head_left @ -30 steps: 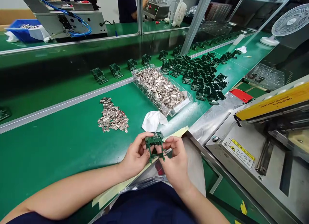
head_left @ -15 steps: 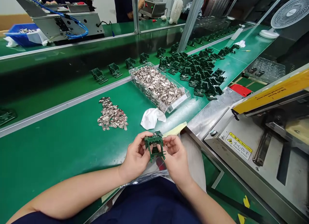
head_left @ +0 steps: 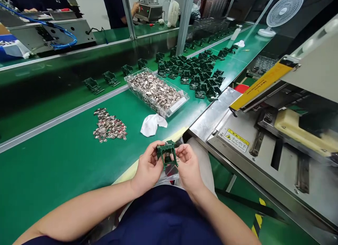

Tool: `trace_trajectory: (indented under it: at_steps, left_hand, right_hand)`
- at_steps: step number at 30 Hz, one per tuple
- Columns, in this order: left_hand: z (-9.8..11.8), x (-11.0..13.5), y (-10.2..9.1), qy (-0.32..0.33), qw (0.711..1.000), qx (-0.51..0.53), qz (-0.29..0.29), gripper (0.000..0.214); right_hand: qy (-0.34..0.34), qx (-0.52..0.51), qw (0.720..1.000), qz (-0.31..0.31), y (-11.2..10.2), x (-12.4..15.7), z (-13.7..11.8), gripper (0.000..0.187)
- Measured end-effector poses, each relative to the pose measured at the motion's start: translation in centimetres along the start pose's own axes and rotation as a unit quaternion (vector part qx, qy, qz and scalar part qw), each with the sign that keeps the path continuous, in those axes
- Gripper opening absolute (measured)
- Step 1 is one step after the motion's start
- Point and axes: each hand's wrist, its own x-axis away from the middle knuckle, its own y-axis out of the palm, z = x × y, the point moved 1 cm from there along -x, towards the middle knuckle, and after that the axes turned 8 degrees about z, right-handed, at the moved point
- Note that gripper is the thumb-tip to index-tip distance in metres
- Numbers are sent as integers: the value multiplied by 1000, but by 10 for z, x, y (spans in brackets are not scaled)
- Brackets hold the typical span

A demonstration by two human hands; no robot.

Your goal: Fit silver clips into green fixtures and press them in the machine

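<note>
Between my two hands is a green plastic frame (head_left: 167, 147) with an open middle, held over the table's front edge. My left hand (head_left: 147, 168) grips its left side, thumb low and fingers at the top. My right hand (head_left: 189, 166) pinches the right side, with its other fingers curled; whether a small part is also in that pinch is hidden. Just beyond the hands lies a crumpled white cloth (head_left: 151, 125). To its left is a loose pile of small flat metal pieces (head_left: 111, 127). Many more such pieces fill a clear plastic tray (head_left: 175, 106) farther back.
Many similar green frames (head_left: 196, 74) lie heaped behind the tray, others in a row along the rail. At right stands a metal machine (head_left: 266, 160) with a yellow bar and a warning label. A white fan (head_left: 283, 11) and co-workers are at the back.
My view has swung to the right, so the table's contents sit farther left and more of the machine shows. The frame is tilted slightly differently, still between both hands.
</note>
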Motion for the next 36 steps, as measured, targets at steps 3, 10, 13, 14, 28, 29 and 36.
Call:
trace_trajectory:
  at_steps: [3, 10, 13, 14, 28, 29, 36]
  left_hand:
    - [-3, -14, 6, -38, 998, 37, 24, 34]
    - [-25, -53, 11, -45, 989, 86, 109, 54]
    - [-31, -47, 8, -34, 993, 60, 98, 52]
    - [-31, -43, 7, -19, 993, 50, 104, 50]
    - [-26, -48, 8, 41, 995, -31, 86, 39]
    - [-27, -49, 8, 36, 995, -27, 87, 39]
    - [-28, -49, 4, 33, 998, 9, 53, 38]
  right_hand:
    - [-18, 23, 999, 22, -17, -4, 2, 28]
    - [4, 178, 984, -14, -34, -8, 48, 39]
    - [-9, 187, 982, -39, -18, -9, 65, 43]
    - [-15, 190, 981, -38, -13, -10, 69, 45]
    - [-149, 287, 939, -113, -23, -18, 84, 41]
    - [-148, 300, 933, -130, -25, -19, 83, 42]
    - [-121, 388, 901, -151, -45, -24, 38, 25]
